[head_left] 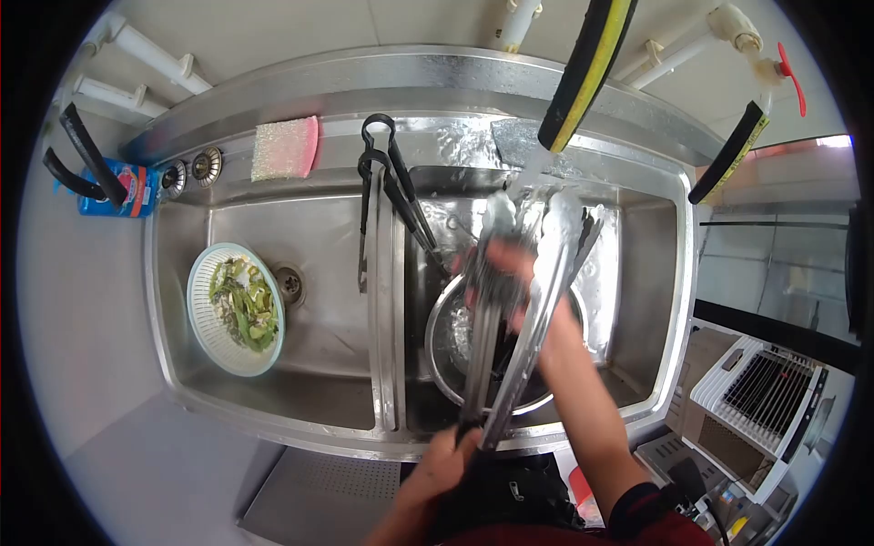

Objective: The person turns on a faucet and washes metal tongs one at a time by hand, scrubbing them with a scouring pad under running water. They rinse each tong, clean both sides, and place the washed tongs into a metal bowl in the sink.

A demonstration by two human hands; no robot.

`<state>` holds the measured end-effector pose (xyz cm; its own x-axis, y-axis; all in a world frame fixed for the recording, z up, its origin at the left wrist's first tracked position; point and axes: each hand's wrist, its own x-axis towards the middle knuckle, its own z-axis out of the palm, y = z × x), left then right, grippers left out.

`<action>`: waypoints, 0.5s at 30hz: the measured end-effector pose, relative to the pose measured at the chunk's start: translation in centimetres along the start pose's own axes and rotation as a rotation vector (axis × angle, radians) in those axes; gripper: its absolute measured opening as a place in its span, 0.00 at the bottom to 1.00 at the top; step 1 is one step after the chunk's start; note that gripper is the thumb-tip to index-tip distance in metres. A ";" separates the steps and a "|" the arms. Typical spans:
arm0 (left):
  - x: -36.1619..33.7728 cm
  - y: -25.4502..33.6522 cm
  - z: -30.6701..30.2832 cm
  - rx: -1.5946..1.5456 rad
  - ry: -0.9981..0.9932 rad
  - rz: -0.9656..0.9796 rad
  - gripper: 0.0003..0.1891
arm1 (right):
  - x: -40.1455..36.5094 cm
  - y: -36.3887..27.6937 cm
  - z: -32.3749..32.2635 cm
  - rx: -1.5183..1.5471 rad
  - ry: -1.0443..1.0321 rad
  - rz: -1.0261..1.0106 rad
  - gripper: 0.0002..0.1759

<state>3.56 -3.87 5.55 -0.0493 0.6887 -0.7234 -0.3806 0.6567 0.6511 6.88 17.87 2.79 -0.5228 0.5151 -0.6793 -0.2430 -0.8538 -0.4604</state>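
My left hand point(446, 464) is closed around the joined handle end of a pair of long metal tongs point(539, 314) at the sink's front edge. The tongs point away from me, their scalloped tips apart under the running water. My right hand point(519, 259), smeared by motion, wraps round one tong arm partway up. Between its fingers and that arm is a dark grey, blurred scrubbing pad point(499, 284). Beneath the tongs, a round metal bowl point(437, 350) sits in the right basin, with water and dark pieces inside, partly hidden by my hands.
A black-and-yellow hose point(587, 77) pours from above. Black-handled tongs point(401, 177) lean over the divider point(387, 364). In the left basin stands a pale strainer point(205, 314) with vegetable scraps. A pink sponge point(287, 148), drain strainers point(207, 166) and a blue packet point(137, 191) sit along the back.
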 end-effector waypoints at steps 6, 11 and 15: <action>-0.2 -1.3 -0.5 -0.066 -0.052 -0.013 0.12 | 3.6 -0.5 -3.9 0.068 -0.001 0.143 0.10; 1.9 1.0 -2.2 0.066 -0.064 -0.038 0.14 | -2.1 0.7 0.8 -0.078 -0.021 0.087 0.16; 2.3 0.5 -0.9 -0.002 -0.075 0.161 0.13 | 0.4 -0.5 -1.1 -0.086 -0.136 0.165 0.11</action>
<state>2.42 -2.25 4.04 -0.0412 0.8061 -0.5904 -0.3754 0.5351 0.7568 7.66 18.59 2.08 -0.6561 0.3496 -0.6688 -0.0778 -0.9128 -0.4008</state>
